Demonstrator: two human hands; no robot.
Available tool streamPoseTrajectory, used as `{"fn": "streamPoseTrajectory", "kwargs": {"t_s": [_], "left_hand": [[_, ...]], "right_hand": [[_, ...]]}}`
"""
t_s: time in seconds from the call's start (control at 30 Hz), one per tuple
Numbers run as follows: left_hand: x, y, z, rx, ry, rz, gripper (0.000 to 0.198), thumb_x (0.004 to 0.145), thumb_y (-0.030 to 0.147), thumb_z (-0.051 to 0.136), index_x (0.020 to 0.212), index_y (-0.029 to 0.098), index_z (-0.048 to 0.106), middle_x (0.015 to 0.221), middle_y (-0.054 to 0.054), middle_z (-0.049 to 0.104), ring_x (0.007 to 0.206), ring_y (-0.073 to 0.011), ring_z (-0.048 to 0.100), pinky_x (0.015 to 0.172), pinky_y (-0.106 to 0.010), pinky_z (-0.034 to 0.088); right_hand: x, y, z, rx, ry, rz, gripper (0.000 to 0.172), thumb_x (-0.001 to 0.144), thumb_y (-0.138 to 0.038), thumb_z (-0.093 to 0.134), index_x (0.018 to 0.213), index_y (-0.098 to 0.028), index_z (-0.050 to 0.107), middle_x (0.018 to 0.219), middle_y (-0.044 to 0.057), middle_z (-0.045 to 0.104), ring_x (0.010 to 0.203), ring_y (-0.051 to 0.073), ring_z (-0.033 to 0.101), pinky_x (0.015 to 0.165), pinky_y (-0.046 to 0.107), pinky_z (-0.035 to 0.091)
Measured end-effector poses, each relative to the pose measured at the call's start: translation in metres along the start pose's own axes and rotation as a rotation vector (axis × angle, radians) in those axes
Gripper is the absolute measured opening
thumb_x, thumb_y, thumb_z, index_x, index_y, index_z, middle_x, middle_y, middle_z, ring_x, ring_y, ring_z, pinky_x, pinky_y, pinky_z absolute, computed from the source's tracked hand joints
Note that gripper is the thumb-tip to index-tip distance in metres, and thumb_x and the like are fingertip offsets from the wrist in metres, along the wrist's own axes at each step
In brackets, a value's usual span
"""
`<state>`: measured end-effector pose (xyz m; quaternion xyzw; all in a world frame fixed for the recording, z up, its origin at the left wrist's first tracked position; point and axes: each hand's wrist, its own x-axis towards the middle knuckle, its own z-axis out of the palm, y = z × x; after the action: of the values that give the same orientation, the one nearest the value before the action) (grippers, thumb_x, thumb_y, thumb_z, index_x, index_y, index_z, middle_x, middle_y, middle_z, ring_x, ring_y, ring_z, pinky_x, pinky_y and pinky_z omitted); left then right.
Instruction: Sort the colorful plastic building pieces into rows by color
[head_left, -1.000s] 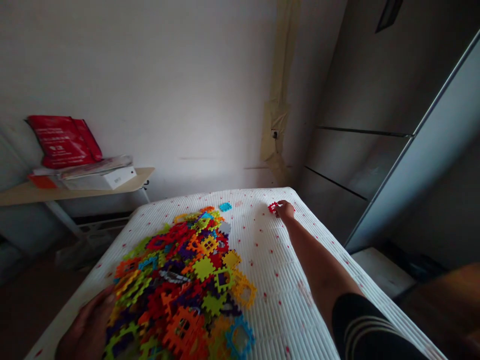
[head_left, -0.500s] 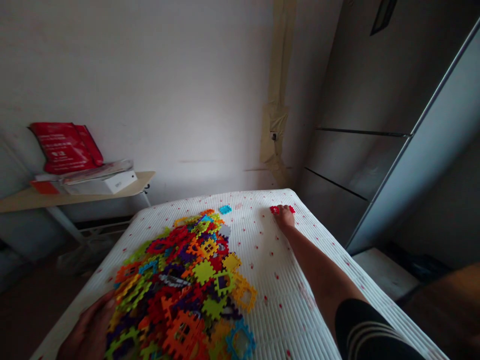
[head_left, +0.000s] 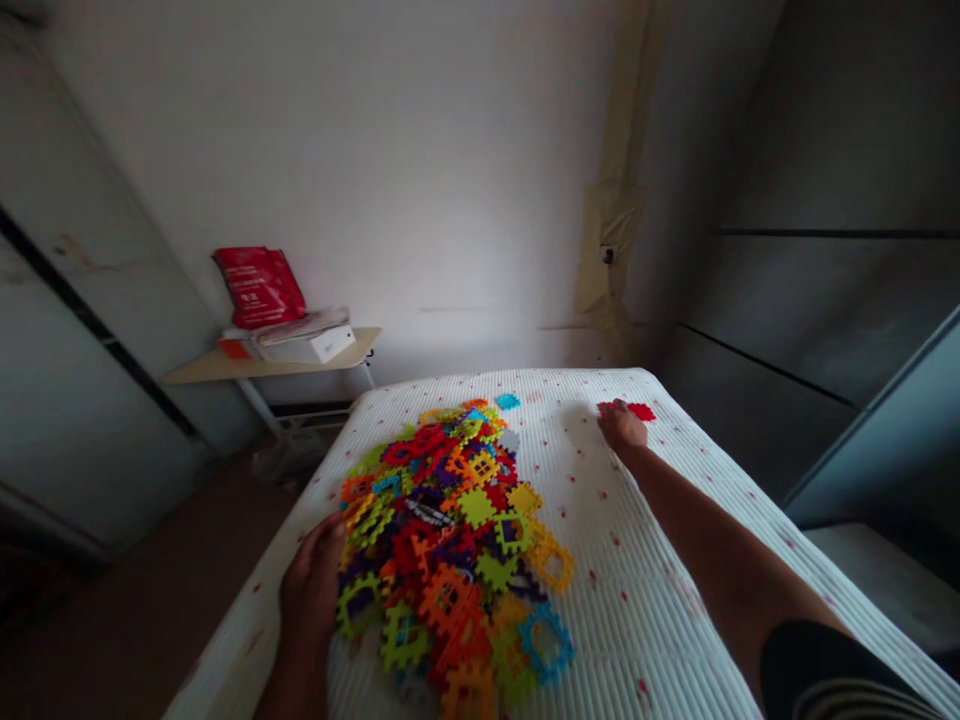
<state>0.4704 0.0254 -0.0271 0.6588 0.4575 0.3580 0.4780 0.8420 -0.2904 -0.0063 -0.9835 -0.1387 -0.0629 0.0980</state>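
A heap of interlocking plastic building pieces in several colours lies on the white bed cover. At the heap's left edge rests my left hand, its fingers loosely extended against the outer pieces and in shadow, with nothing seen in it. My right arm reaches to the far right of the bed. There my right hand has its fingers closed on red interlocking pieces, which lie flat and show on both sides of the fingers. A lone blue piece lies just beyond the heap.
The ribbed, red-dotted bed cover ends at a far edge near the wall. A small table at the left carries a red bag and a white box. A dark cabinet stands to the right.
The view has turned left, so everything sits further right. My right hand has shifted slightly left along the red pieces, baring more of the right one. My left hand stays by the heap.
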Motion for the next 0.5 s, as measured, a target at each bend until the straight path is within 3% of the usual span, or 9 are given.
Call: {"fn": "streamPoseTrajectory", "kwargs": {"t_s": [0.1,0.2,0.37,0.5], "left_hand": [[0.001,-0.001,0.001,-0.034,-0.005,0.027,0.056,0.066,0.058,0.055,0.105,0.019,0.063,0.11,-0.009,0.065,0.106,-0.0272,0.058,0.096,-0.039,0.042],[0.0,-0.001,0.001,-0.058,-0.002,0.039,0.055,0.066,0.057,0.057,0.104,0.019,0.063,0.109,-0.008,0.066,0.104,-0.0262,0.059,0.094,-0.038,0.044],[-0.001,0.0,-0.001,-0.067,0.007,0.031,0.054,0.066,0.056,0.057,0.104,0.018,0.064,0.108,-0.008,0.066,0.105,-0.0262,0.059,0.094,-0.037,0.044],[-0.002,0.001,-0.001,-0.07,0.008,0.027,0.053,0.068,0.055,0.056,0.105,0.018,0.064,0.107,-0.008,0.067,0.103,-0.0263,0.059,0.093,-0.038,0.044]], "right_hand": [[-0.01,-0.032,-0.009,0.065,0.124,-0.128,0.036,0.091,-0.024,0.04,0.122,-0.02,0.059,0.125,0.011,0.055,0.098,0.023,0.06,0.077,0.031,0.045],[-0.027,-0.086,-0.018,0.222,0.178,-0.41,0.03,0.088,-0.02,0.046,0.112,-0.02,0.065,0.112,0.007,0.065,0.096,0.02,0.061,0.08,0.027,0.045],[-0.058,-0.187,-0.032,0.431,0.066,-0.844,0.028,0.085,-0.014,0.05,0.104,-0.022,0.069,0.102,0.004,0.069,0.094,0.016,0.063,0.083,0.023,0.045],[-0.069,-0.248,-0.033,0.364,-0.044,-0.9,0.036,0.083,-0.01,0.047,0.11,-0.021,0.067,0.113,0.005,0.067,0.104,0.017,0.06,0.09,0.025,0.043]]}}
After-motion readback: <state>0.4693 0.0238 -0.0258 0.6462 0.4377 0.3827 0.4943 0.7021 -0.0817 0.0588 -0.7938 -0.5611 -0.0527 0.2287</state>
